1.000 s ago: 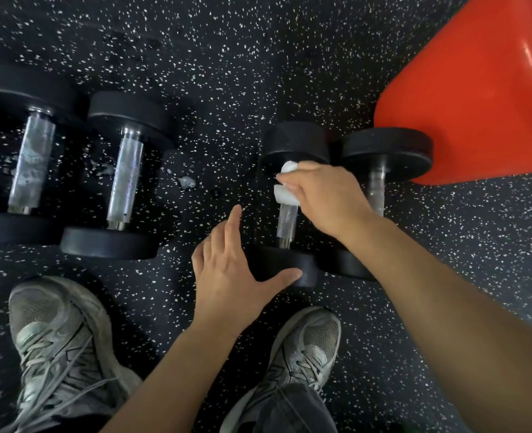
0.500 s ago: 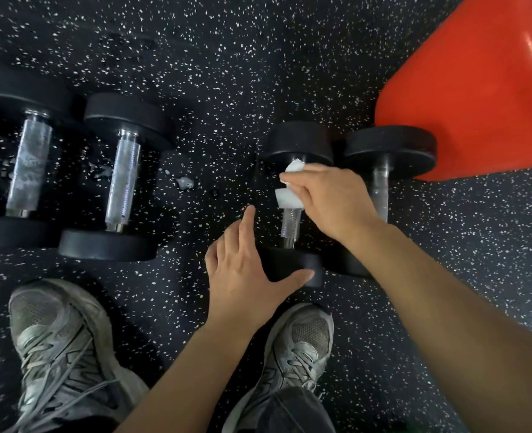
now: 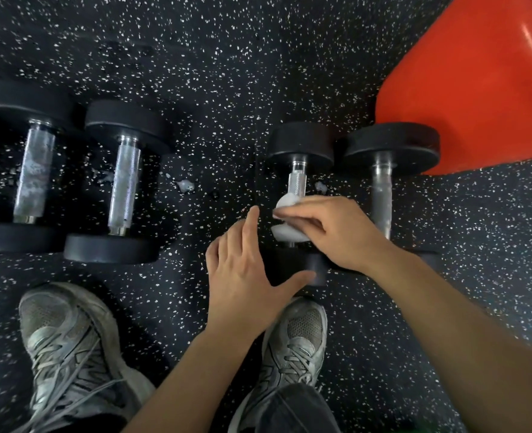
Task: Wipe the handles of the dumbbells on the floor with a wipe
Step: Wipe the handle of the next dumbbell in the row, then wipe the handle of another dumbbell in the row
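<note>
Several black dumbbells with metal handles lie on the speckled floor. My right hand (image 3: 330,229) is closed around a white wipe (image 3: 285,228), wrapped on the lower part of the third dumbbell's handle (image 3: 297,182). My left hand (image 3: 246,270) is open, its thumb resting on that dumbbell's near weight (image 3: 293,267). The two left dumbbells (image 3: 35,173) (image 3: 124,185) have smeared, whitish handles. The far-right dumbbell's handle (image 3: 382,189) is partly hidden by my right wrist.
A large orange object (image 3: 477,82) sits at the upper right, touching the far-right dumbbell's far weight. My two grey shoes (image 3: 67,348) (image 3: 296,345) stand just below the dumbbells. Small white smears (image 3: 185,185) dot the floor between the pairs.
My right hand has slid the wipe down the handle toward me, baring the upper handle. My left hand has stayed on the near weight.
</note>
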The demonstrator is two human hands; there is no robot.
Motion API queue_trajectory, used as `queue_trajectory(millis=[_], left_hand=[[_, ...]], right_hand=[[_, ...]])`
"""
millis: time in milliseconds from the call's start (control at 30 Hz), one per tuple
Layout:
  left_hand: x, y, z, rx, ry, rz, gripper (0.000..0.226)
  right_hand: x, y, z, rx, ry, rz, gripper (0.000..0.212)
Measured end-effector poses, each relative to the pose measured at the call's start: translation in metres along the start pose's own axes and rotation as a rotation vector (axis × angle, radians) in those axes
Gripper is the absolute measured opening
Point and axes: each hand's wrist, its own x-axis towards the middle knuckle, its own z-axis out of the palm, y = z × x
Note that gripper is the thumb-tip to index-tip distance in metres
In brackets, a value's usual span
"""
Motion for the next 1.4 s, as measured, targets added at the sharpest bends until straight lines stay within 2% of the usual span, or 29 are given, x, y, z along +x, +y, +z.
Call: queue_trajectory(millis=[67,200,333,567,867,1033,1300,1400], left_hand=[[-0.001,-0.006,-0.010,0.022,0.016,0.005,0.120],[0.000,-0.025,-0.039,0.061,0.080,0.024,0.103],[0.002,-0.052,-0.073,0.114,0.163,0.027,0.088],[0.005,-0.096,-0.119,0.174,0.277,-0.057,0.077],[0.006,-0.135,-0.140,0.208,0.272,-0.142,0.081],[0.009,-0.135,-0.134,0.181,0.265,-0.133,0.083],[0.014,-0.124,-0.121,0.163,0.248,-0.166,0.104],[0.010,-0.122,-0.121,0.134,0.259,-0.175,0.099]], right_hand=[[0.003,-0.007,0.006,0.121,0.091,-0.003,0.028],[0.018,-0.033,0.023,0.236,0.157,-0.011,0.028],[0.037,-0.064,0.036,0.264,0.189,-0.040,0.028],[0.058,-0.097,0.056,0.263,0.201,-0.085,0.028],[0.066,-0.109,0.091,0.249,0.230,-0.113,0.027],[0.055,-0.100,0.102,0.150,0.223,-0.152,0.030],[0.059,-0.091,0.094,0.176,0.286,-0.096,0.029],[0.078,-0.101,0.089,0.230,0.288,-0.097,0.034]])
